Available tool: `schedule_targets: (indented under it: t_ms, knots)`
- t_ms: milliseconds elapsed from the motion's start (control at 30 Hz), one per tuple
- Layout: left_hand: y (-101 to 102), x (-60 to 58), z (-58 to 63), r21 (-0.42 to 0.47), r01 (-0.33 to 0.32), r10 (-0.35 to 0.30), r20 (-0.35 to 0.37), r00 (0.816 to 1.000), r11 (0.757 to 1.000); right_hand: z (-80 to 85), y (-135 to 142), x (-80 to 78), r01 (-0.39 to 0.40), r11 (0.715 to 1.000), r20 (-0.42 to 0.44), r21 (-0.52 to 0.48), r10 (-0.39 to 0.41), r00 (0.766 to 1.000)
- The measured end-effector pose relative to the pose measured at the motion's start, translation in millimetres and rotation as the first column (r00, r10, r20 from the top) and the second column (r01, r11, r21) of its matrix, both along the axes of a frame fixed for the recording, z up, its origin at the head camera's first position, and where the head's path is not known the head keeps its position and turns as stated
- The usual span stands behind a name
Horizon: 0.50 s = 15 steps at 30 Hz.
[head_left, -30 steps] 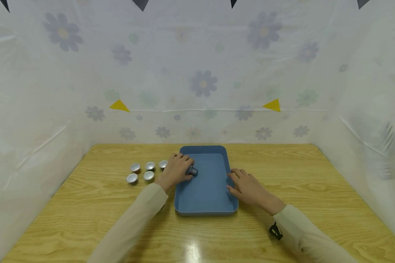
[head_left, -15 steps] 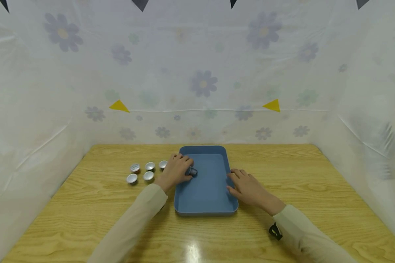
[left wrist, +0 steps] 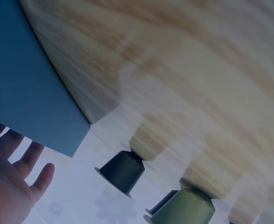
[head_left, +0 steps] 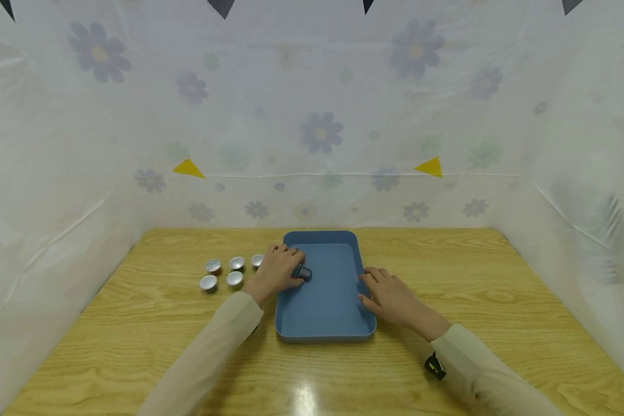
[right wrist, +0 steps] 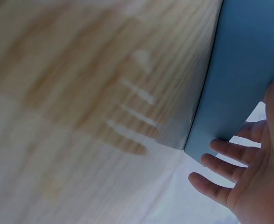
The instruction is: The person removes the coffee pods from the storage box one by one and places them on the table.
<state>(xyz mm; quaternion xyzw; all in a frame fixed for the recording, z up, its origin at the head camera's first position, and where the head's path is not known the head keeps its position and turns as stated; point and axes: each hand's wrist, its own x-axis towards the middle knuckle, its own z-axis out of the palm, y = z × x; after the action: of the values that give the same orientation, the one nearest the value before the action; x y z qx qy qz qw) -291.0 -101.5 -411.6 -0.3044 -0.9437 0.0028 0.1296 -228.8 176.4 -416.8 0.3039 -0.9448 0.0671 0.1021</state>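
Observation:
Over the left side of the blue tray, my left hand grips a dark coffee capsule between thumb and fingers. The capsule lies on its side, its narrow end pointing right; the hand covers the rest of it. I cannot tell whether it touches the tray floor. My right hand rests at the tray's right wall, fingers fairly straight and fingertips over the rim. In the right wrist view, the fingers spread beside the blue wall. The left wrist view shows only part of the left hand, beyond the tray edge.
Several coffee capsules stand foil side up on the wooden table left of the tray, among them a front-left capsule and one beside my left hand. A green capsule shows in the left wrist view. A flowered curtain hangs behind.
Hardly anything differs. My left hand and its coffee capsule sit a touch lower and further left; the right hand holds its place at the tray.

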Motion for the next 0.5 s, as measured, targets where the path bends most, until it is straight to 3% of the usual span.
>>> schedule_targets:
  t_ms: [500]
  knots:
    - [0.5,3.3,3.5,-0.007,-0.005,0.005,0.024,1.0,1.0,-0.4,0.8,0.0,-0.008,1.0,-0.017,-0.003,0.008,1.0]
